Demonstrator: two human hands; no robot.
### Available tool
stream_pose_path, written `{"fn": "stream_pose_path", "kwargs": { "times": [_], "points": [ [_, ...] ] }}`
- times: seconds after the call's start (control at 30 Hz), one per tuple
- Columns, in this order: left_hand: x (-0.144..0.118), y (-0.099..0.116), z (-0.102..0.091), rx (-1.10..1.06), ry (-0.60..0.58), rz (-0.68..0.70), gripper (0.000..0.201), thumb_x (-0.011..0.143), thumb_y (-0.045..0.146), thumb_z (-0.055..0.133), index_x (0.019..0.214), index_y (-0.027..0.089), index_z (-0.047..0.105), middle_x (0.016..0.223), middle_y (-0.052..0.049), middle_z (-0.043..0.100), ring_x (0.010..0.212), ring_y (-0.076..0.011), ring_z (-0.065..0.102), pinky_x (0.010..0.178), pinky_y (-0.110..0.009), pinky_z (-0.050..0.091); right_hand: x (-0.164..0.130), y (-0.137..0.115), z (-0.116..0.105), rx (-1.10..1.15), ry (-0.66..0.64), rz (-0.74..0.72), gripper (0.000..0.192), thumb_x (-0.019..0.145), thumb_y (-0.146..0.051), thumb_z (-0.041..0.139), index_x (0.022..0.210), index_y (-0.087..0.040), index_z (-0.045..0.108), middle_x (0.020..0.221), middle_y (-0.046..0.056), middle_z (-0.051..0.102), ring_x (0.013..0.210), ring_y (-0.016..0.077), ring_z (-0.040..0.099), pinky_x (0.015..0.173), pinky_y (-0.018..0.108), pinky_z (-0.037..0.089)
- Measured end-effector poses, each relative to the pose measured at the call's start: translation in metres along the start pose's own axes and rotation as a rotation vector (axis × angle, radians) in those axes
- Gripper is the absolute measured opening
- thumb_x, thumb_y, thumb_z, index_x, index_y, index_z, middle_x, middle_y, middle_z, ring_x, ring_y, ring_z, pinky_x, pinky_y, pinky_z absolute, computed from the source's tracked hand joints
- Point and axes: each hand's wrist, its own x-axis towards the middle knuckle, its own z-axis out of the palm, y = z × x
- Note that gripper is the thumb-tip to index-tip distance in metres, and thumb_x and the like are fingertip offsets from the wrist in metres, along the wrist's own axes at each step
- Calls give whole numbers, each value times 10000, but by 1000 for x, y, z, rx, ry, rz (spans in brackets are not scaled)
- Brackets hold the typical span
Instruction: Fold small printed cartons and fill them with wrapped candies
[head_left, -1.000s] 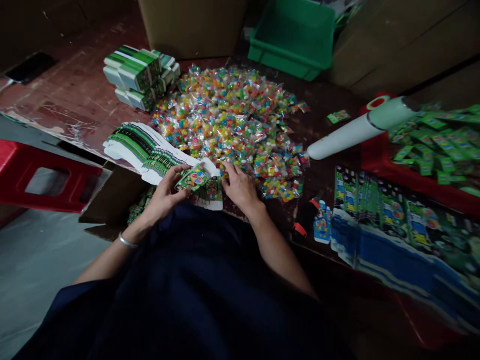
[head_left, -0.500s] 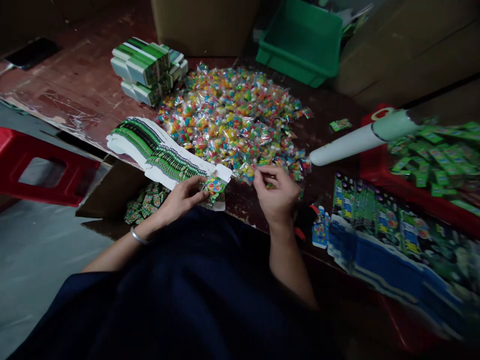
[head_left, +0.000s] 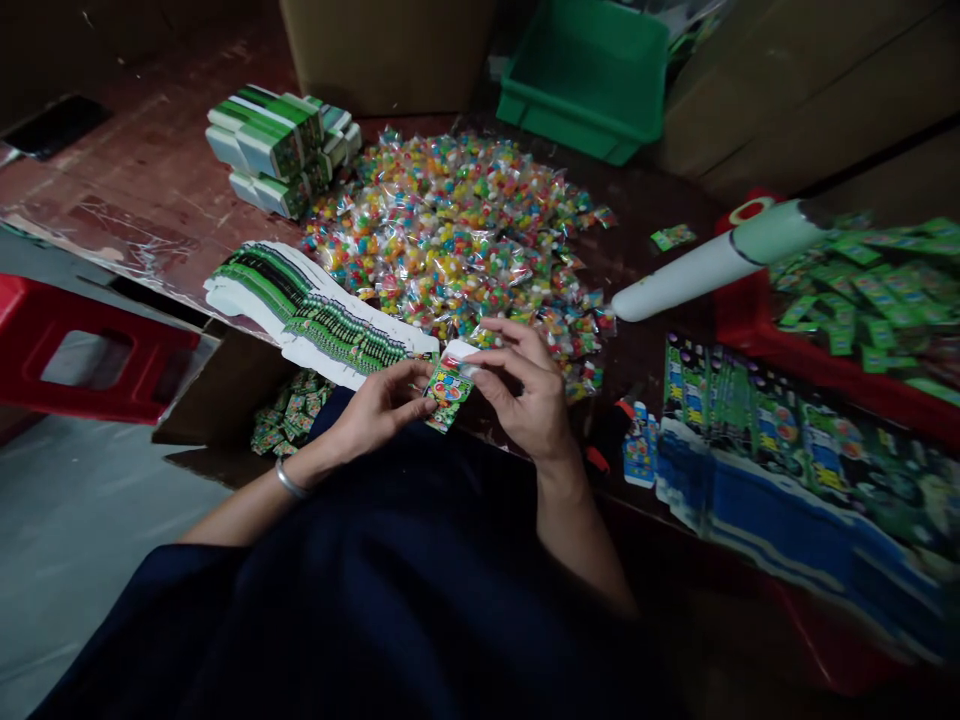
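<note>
Left hand point(head_left: 379, 405) pinches small green printed carton point(head_left: 447, 385) at table edge point(head_left: 525, 440), just before candy packet pile point(head_left: 457, 235). Right hand point(head_left: 525, 390), earlier off at pile, now grips carton's white top flap. Print unreadable.

Dark navy garment point(head_left: 390, 600), bare forearms; silver bangle point(head_left: 291, 482), left wrist

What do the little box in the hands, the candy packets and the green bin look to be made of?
The small box, held between left hand and right hand, looks like thin printed cardboard: creased flaps, white inside. The candy packets seem clear glossy plastic film, with glints and the coloured pieces showing through. The green bin looks like moulded plastic, smooth and evenly coloured.
</note>
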Motion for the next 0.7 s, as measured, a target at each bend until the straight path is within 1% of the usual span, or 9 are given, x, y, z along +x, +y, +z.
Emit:
{"fn": "stream_pose_path", "kwargs": {
  "times": [0.1,0.2,0.27,0.33,0.4,0.5,0.57,0.63,0.7],
  "points": [
    [-2,-1,8,-24,36,53,602,827,274,857,1365,251,589,1069,-37,648,760,-112,652,720,-244,571,-4,1,0,87,-97,19,189,988,-433,662,997,-269,756,1381,87,676,1279,282,660,1067,493,554],
    [-3,1,10,16,31,110,583,870,285,817,1400,259,577,1111,-54,630,794,-120,641,740,-250,585,-11,3,9,149,-115,74,225,935,-469,736,1015,-260,721,1195,79,750,1114,254,727,972,420,598],
    [-3,2,8,46,21,146,525,898,288,791,1380,251,587,1149,-64,621,820,-122,635,757,-252,588,-18,3,18,249,-49,166,302,906,-448,775,1130,-262,696,1092,55,773,978,220,756,869,359,624],
    [-1,4,7,42,0,161,475,909,287,783,1341,250,590,1161,-59,605,850,-124,640,768,-244,584,-25,2,28,348,55,249,369,904,-417,780,1222,-260,681,1065,48,788,903,201,768,806,327,631],
    [0,4,6,18,-21,144,421,909,293,785,1280,237,594,1140,-52,590,852,-123,638,750,-231,575,-30,0,36,361,138,286,311,925,-394,752,1201,-255,711,1046,50,798,877,199,770,792,325,630],
    [0,4,9,-2,-39,110,352,898,300,795,1179,208,605,1107,-47,574,792,-102,606,689,-210,553,-33,-3,41,266,196,251,134,970,-363,684,991,-252,756,926,34,780,817,192,746,779,337,618],
    [0,3,11,-21,-47,101,323,891,292,802,1132,196,609,1106,-44,572,766,-87,595,679,-202,549,-32,-4,41,215,209,196,143,973,-334,675,875,-247,733,924,37,770,864,203,745,817,358,613],
    [1,3,13,-53,-38,105,328,882,279,810,1124,196,606,1111,-44,579,761,-82,606,693,-202,564,-30,-3,43,217,225,152,115,965,-307,688,872,-247,716,1013,53,778,964,221,753,868,376,611],
    [1,4,14,-80,-3,114,370,861,264,829,1137,207,589,1116,-37,582,757,-75,617,702,-196,577,-28,-3,46,295,277,147,47,960,-300,704,976,-256,696,1077,61,779,998,220,760,874,372,616]
  ]
}}
